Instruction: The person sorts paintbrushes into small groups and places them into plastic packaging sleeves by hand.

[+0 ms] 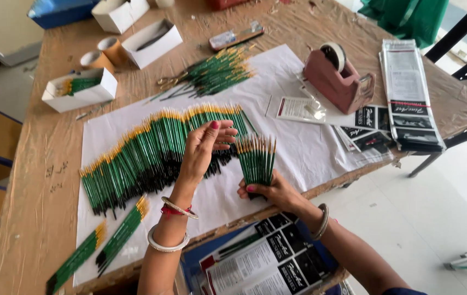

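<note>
At frame centre, the right hand (274,191) grips a fanned bundle (256,159) of green brushes by the handles — light, stiff, slippery, bristles delicate — while the left hand (205,146) hovers open-fingered over the bench (36,180).

On the table stand 3 open white boxes (80,90), 2 rolls of brown tape (106,52) and 1 maroon tape dispenser (339,74). The green-handled paintbrushes (146,150) lie in 1 long row, 1 loose heap (211,74) and 2 small bundles (121,232) near the table edge, plus 1 fanned bunch (256,158) held up; single brushes are too many to count. 2 hands show, the left hand (203,147) and the right hand (272,191), with 3 bangles on the left wrist and 1 on the right.
</note>
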